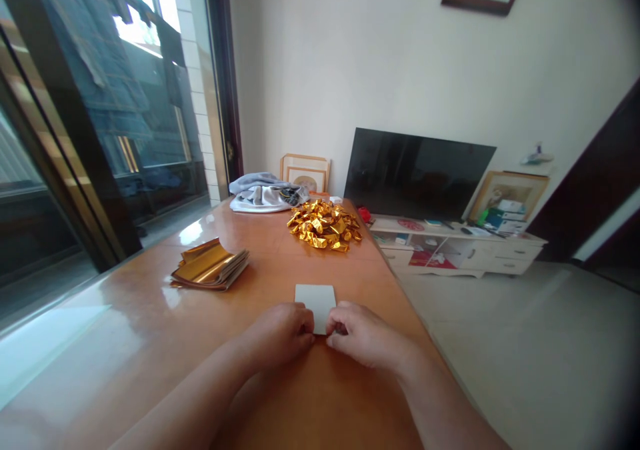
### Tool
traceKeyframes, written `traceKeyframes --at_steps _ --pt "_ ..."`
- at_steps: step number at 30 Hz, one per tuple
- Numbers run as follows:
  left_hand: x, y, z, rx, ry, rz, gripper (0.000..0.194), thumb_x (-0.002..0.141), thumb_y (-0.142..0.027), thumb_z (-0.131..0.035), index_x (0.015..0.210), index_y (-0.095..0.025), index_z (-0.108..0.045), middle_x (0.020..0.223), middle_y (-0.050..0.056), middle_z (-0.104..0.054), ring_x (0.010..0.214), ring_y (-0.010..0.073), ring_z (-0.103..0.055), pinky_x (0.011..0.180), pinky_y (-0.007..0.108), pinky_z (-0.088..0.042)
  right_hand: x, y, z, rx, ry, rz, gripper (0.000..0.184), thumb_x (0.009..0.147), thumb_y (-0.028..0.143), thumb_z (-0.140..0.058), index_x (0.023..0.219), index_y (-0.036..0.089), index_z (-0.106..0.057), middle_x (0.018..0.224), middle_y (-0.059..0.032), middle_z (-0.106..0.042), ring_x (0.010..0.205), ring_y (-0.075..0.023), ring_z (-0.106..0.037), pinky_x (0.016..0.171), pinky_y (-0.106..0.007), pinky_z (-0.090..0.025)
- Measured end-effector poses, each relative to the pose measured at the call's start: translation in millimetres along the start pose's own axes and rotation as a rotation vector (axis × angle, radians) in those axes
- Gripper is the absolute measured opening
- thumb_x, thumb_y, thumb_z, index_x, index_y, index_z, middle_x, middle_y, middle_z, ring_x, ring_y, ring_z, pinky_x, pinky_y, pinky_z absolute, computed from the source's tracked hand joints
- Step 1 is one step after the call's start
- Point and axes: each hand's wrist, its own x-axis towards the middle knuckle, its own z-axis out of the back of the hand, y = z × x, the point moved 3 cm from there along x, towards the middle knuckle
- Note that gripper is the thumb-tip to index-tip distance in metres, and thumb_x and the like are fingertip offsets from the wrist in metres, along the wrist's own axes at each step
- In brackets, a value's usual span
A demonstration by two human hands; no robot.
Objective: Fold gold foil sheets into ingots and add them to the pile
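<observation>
A pale, nearly square sheet of paper lies flat on the wooden table in front of me. My left hand pinches its near left corner with curled fingers. On the other side, my right hand grips the near right corner, thumb and fingers closed. Both thumbs sit low at the near edge, and the fingers partly hide that edge. Beyond the sheet is a heap of folded gold foil paper pieces. A stack of gold foil sheets, slightly curled, rests to the left.
Grey cloth lies bundled at the table's far end, with picture frames behind it. The table's right edge runs close beside my right arm. Past it stand a white cabinet and a large television.
</observation>
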Motion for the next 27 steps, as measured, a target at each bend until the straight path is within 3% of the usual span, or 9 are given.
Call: traceKeyframes --at_steps 13,27 --pt "-6 8 12.2 -0.086 0.179 0.084 0.013 0.072 -0.026 -0.057 0.080 -0.020 -0.066 0.082 0.001 -0.065 0.069 0.0154 -0.056 0.056 0.023 -0.035 7 -12 1 0.113 0.144 -0.026 0.010 0.078 0.018 -0.061 0.072 0.018 -0.070 0.067 0.0019 -0.056 0.069 -0.0136 -0.052 0.061 -0.022 -0.035" --pt "0 28 -1.5 -0.178 0.131 0.113 0.021 0.077 -0.029 -0.050 0.080 -0.017 -0.066 0.075 -0.001 -0.062 0.068 0.0140 -0.055 0.056 0.022 -0.035 10 -20 -7 0.074 0.129 -0.106 0.013 0.076 0.018 -0.058 0.066 0.017 -0.065 0.062 0.0044 -0.054 0.057 -0.0091 -0.044 0.052 -0.020 -0.029"
